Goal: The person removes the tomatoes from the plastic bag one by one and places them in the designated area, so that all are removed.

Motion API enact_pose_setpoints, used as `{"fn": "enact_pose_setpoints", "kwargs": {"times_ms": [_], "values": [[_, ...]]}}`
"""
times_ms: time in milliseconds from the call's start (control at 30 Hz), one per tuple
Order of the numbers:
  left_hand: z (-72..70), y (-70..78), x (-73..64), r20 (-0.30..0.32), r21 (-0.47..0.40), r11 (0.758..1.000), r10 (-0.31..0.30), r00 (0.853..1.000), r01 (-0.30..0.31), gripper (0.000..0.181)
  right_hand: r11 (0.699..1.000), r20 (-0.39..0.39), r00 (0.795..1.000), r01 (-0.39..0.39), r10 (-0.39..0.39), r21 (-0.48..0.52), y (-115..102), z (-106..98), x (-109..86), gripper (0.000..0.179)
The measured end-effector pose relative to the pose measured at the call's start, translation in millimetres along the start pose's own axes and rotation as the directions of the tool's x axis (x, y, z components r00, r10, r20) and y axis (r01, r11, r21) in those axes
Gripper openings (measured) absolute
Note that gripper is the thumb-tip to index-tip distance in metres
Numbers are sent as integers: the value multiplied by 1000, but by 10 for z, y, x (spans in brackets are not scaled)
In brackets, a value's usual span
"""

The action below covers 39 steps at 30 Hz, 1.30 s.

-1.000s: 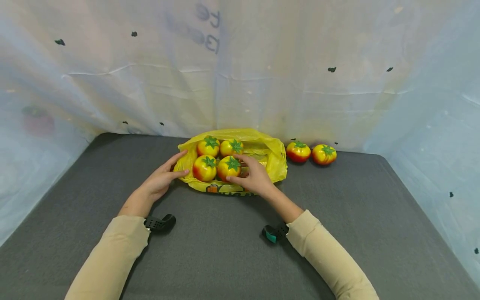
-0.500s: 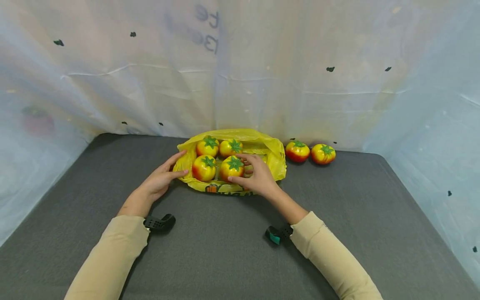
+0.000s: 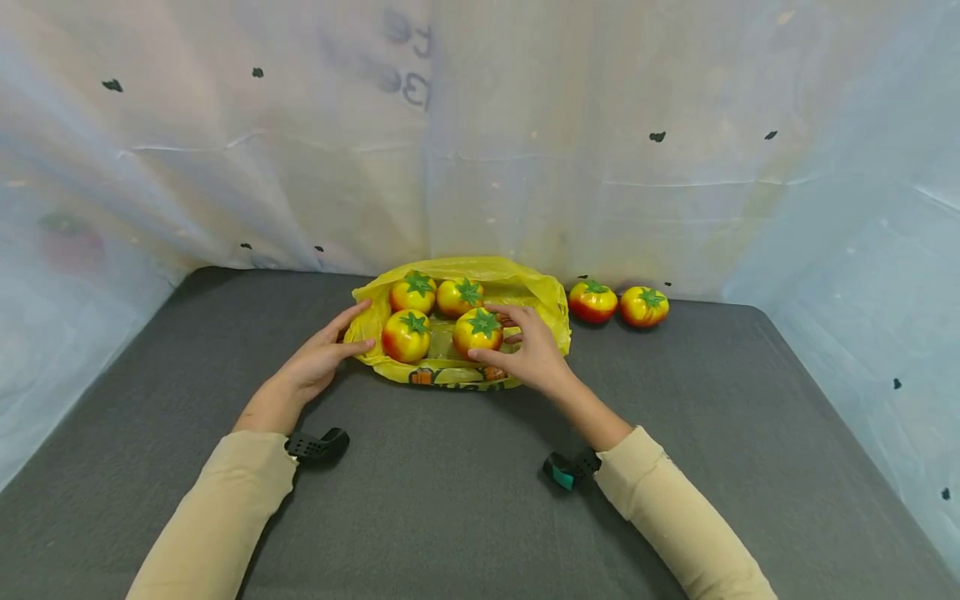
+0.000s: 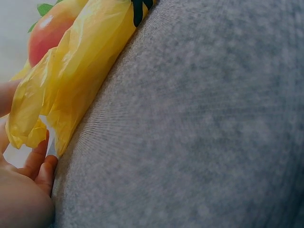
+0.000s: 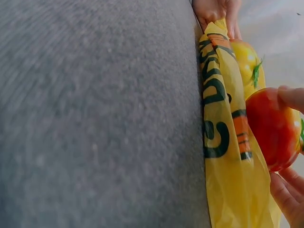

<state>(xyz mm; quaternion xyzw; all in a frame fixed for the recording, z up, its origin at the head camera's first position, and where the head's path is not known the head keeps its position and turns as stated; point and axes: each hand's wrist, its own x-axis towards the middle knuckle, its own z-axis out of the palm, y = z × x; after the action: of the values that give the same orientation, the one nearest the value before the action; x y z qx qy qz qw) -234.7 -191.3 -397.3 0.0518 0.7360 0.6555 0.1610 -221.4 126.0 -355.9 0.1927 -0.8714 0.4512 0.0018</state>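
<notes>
A yellow plastic bag (image 3: pixel 551 321) lies spread open near the back of the dark grey table, with printed lettering along its front side. Three yellow-red tomatoes with green leaf tops stand in its left half, among them the front-left tomato (image 3: pixel 406 337). My right hand (image 3: pixel 528 354) holds another tomato (image 3: pixel 477 333) between thumb and fingers over the middle of the bag; its red side (image 5: pixel 270 126) faces the right wrist camera. At the bag's left end, my left hand (image 3: pixel 318 358) holds the edge, thumb on the near side; plastic shows between thumb and fingers in the left wrist view.
Right of the bag, two more tomatoes, a nearer one (image 3: pixel 593 302) and a farther one (image 3: pixel 643 307), rest side by side against the back sheet. Whitish plastic sheeting (image 3: pixel 525 125) with dark marks rises behind the table (image 3: pixel 450 483) and at both sides.
The right hand has shifted rightward and slightly up with the tomato, leaving a wider gap to the front-left one. The left hand stays at the bag's edge.
</notes>
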Motion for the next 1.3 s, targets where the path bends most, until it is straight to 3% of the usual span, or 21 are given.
{"fn": "enact_pose_setpoints", "kwargs": {"times_ms": [400, 1300], "values": [[3, 9, -4, 2, 7, 1000, -11, 1000, 10, 76, 999, -52, 998, -36, 34, -38, 75, -123, -71, 65], [10, 22, -13, 5, 5, 1000, -9, 1000, 9, 76, 992, -127, 991, -43, 28, -120, 145, -454, -274, 67]]}}
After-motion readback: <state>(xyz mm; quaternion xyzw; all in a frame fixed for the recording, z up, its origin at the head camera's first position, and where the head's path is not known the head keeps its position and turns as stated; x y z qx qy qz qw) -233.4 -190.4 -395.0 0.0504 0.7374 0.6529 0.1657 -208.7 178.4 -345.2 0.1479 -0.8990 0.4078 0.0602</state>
